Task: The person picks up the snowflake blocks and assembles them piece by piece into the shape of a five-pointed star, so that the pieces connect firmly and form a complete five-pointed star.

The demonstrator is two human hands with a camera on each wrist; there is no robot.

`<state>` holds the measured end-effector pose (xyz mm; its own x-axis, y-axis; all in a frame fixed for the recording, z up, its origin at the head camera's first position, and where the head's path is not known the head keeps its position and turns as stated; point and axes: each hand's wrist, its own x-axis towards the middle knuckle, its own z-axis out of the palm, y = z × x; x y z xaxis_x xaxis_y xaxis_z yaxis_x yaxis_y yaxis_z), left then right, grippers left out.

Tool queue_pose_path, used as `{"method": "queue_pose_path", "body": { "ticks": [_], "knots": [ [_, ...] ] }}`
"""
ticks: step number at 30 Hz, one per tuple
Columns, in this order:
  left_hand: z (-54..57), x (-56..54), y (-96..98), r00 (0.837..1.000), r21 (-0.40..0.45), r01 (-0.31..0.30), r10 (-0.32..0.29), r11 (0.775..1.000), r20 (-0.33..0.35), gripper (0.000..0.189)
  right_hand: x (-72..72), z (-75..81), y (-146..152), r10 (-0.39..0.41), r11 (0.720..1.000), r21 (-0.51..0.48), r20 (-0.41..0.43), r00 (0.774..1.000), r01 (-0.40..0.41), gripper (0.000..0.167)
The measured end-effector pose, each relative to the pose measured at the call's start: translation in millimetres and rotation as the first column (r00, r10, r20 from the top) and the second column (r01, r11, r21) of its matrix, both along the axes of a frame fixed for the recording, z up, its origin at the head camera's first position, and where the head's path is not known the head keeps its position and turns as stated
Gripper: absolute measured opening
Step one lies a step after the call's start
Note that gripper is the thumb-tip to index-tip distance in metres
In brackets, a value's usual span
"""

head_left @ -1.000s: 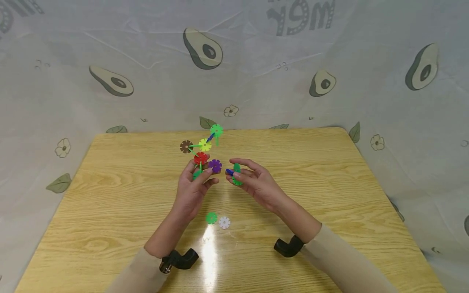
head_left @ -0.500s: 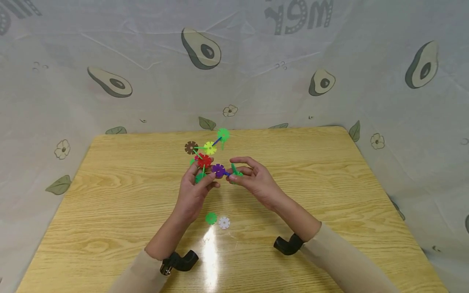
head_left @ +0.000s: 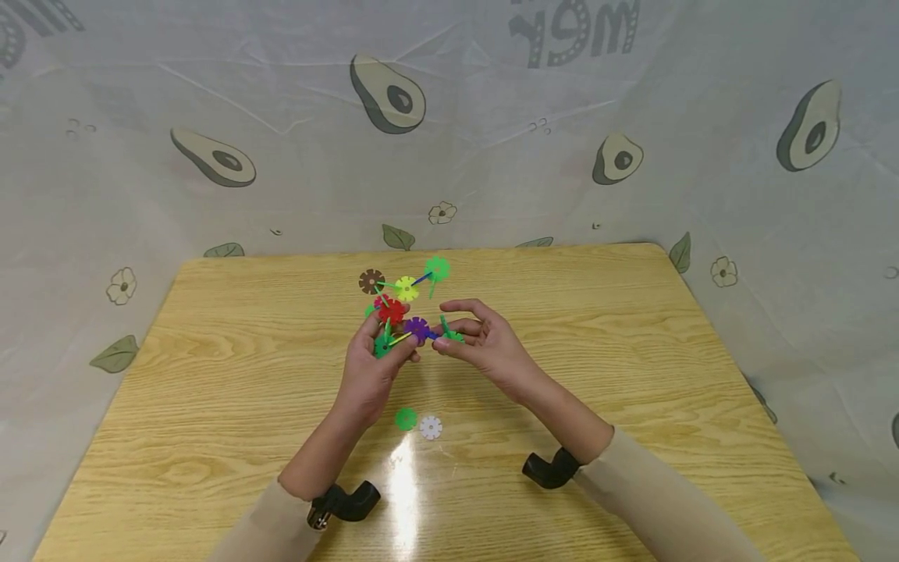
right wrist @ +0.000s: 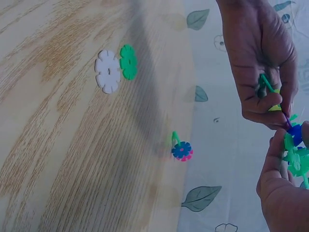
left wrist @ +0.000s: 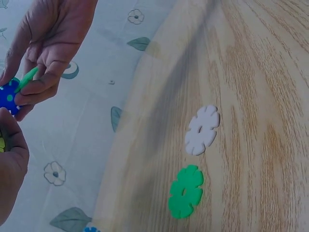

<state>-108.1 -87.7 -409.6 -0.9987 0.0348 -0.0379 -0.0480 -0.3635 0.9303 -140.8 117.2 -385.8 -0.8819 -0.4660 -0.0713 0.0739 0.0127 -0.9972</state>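
Note:
My left hand (head_left: pixel 368 378) holds a chain of notched plastic snowflake discs, with its thumb on the purple disc (head_left: pixel 416 329). From this chain a red disc (head_left: pixel 392 312), a brown disc (head_left: pixel 371 282), a yellow disc (head_left: pixel 406 289) and a light green disc (head_left: pixel 437 268) extend away over the table. My right hand (head_left: pixel 495 343) pinches a smaller cluster: a blue disc (left wrist: pixel 8 99) joined to green discs (right wrist: pixel 295 157). The blue disc's edge is right at the purple disc's rim, between both hands' fingertips. Fingers hide parts of both pieces.
A loose green disc (head_left: pixel 406 419) and a white disc (head_left: pixel 431 428) lie side by side on the wooden table (head_left: pixel 597 312), nearer me than the hands. A pale curtain (head_left: pixel 492 172) with avocado prints hangs behind the table's far edge.
The blue disc in my right hand has come up against the purple disc from the right. My left hand's chain has shifted slightly right and tilted.

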Motion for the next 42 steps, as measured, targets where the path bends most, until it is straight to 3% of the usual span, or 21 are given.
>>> {"method": "queue_pose_path", "body": {
  "ticks": [10, 16, 22, 26, 32, 36, 39, 42],
  "knots": [
    [-2.2, 1.0, -1.3, 1.000, -0.031, -0.008, 0.008, 1.000, 0.014, 0.051, 0.9, 3.2, -4, -0.003, 0.998, 0.066, -0.010, 1.000, 0.004, 0.059],
    [-2.7, 3.1, -3.4, 1.000, -0.042, -0.010, 0.010, 0.999, -0.008, 0.048, 1.7, 0.7, -11, -0.012, 0.999, 0.044, -0.015, 1.000, 0.012, 0.061],
    [1.2, 2.0, -8.5, 0.999, -0.008, -0.025, 0.025, 1.000, -0.034, 0.045, 3.1, -0.7, -11, 0.030, 0.996, 0.082, -0.149, 0.988, -0.018, 0.056],
    [3.7, 1.3, -13.1, 0.999, -0.015, -0.025, 0.025, 1.000, -0.028, 0.048, 0.9, 1.3, -6, 0.126, 0.984, 0.154, -0.259, 0.958, -0.088, 0.062],
    [2.3, 2.5, -18.9, 1.000, -0.001, 0.005, -0.005, 1.000, -0.017, 0.051, -2.4, 6.2, 2, 0.282, 0.929, 0.342, -0.405, 0.869, -0.142, 0.063],
    [-0.3, 2.8, -22.0, 0.999, 0.024, 0.043, -0.043, 0.999, -0.018, 0.055, -3.8, 10.9, 5, 0.358, 0.893, 0.417, -0.436, 0.825, -0.168, 0.064],
    [-1.6, 3.5, -24.3, 0.998, 0.037, 0.065, -0.065, 0.997, -0.020, 0.056, -3.9, 13.9, 6, 0.386, 0.878, 0.445, -0.447, 0.807, -0.174, 0.063],
    [-2.5, 4.0, -26.0, 0.996, 0.059, 0.085, -0.084, 0.995, -0.021, 0.058, -3.4, 14.4, 6, 0.382, 0.879, 0.447, -0.454, 0.805, -0.165, 0.061]
  ]
}}
